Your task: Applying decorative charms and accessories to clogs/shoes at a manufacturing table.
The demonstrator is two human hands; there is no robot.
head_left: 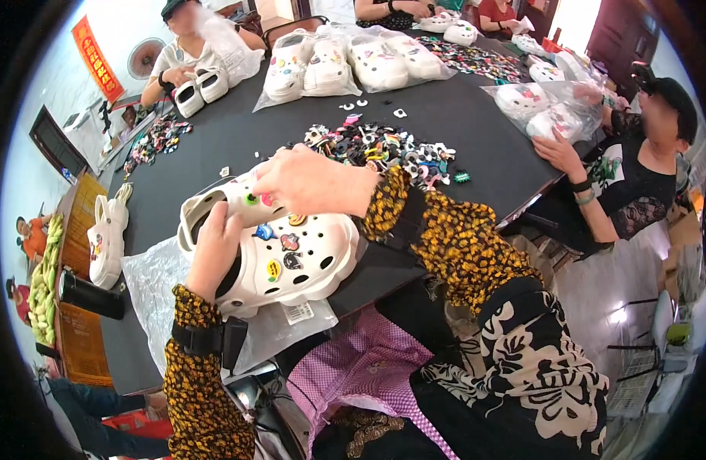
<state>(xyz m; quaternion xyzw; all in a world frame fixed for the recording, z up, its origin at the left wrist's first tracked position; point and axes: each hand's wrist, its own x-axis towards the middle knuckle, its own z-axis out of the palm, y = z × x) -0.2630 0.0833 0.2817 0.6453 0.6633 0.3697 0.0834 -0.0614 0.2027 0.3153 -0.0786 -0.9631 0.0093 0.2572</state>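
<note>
Two white clogs lie side by side in front of me. The near clog (322, 264) carries several colourful shoe charms, among them a blue one (264, 231) and a yellow one (273, 270). My left hand (213, 249) grips the clogs near their heel openings, thumb up. Over the toe of the far clog (203, 205) my right hand (318, 182) is bent, fingertips pinched together beside a green charm (251, 199) and a pink one. Whatever those fingertips hold is hidden. Beneath the clogs spreads a clear plastic bag (150, 287).
Beyond my right hand is a heap of loose charms (399, 153) on the black table (238, 138). Bagged clogs (326, 65) stand farther back. A white clog (108, 238) and a black cylinder (91, 295) are at left. Co-workers handle clogs around the table.
</note>
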